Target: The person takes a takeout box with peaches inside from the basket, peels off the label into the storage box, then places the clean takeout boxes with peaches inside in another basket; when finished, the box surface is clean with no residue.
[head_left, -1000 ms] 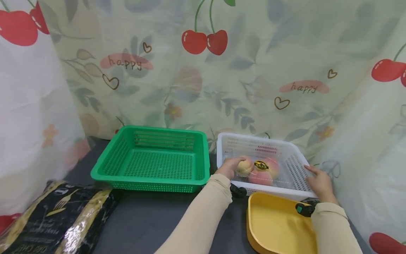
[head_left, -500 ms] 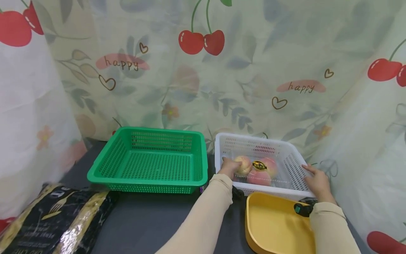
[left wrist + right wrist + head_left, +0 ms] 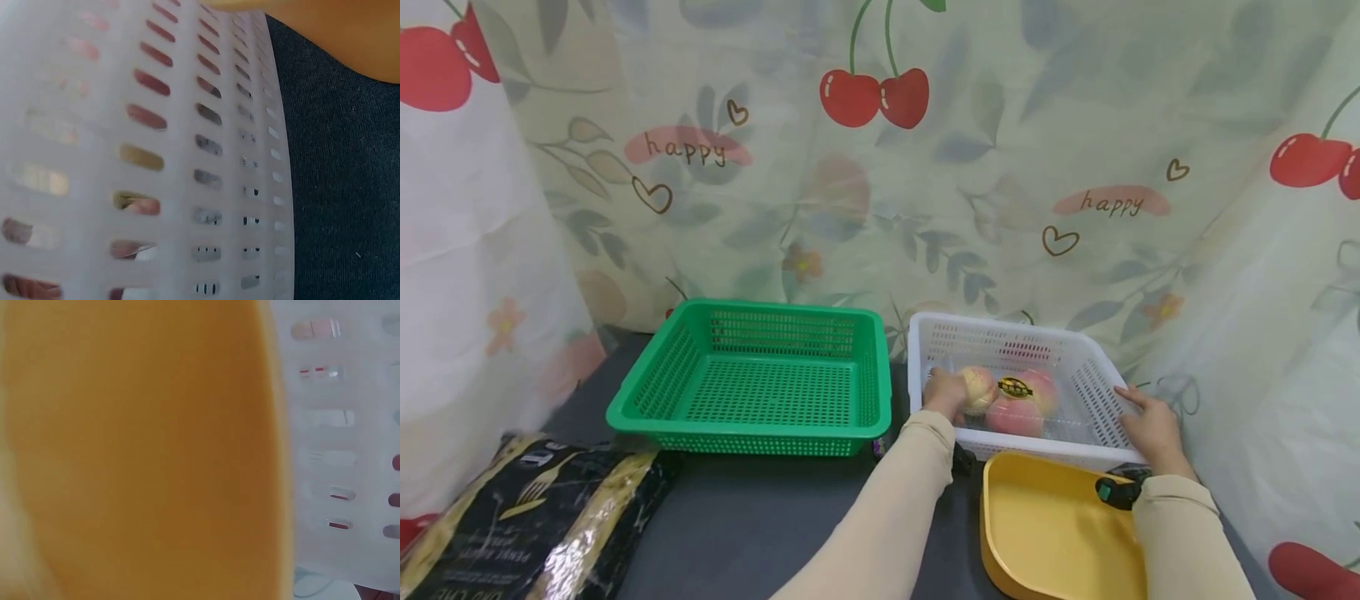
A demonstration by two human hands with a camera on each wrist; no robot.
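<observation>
In the head view, a white slotted basket (image 3: 1000, 323) stands at the right, with a clear plastic box of peaches (image 3: 1017, 417) inside it. My left hand (image 3: 943, 393) reaches over the basket's front rim and grips the box's left end; its fingertips are partly hidden. Through the slots in the left wrist view, bits of fingers (image 3: 31, 287) and pale fruit show. My right hand (image 3: 1153, 429) holds the right rim of the basket, index finger along the top edge. Its other fingers are hidden outside the wall.
A yellow tray (image 3: 1060, 533) sits right in front of the white basket, under my right forearm. To the left stands a green basket (image 3: 752, 432). A black and gold pasta bag (image 3: 527, 517) lies at the front left. A printed curtain (image 3: 985, 208) hangs behind.
My left hand has shifted from over the box's left part to its left end, fingers lower in the basket. The right hand stays on the rim. The head view has turned slightly.
</observation>
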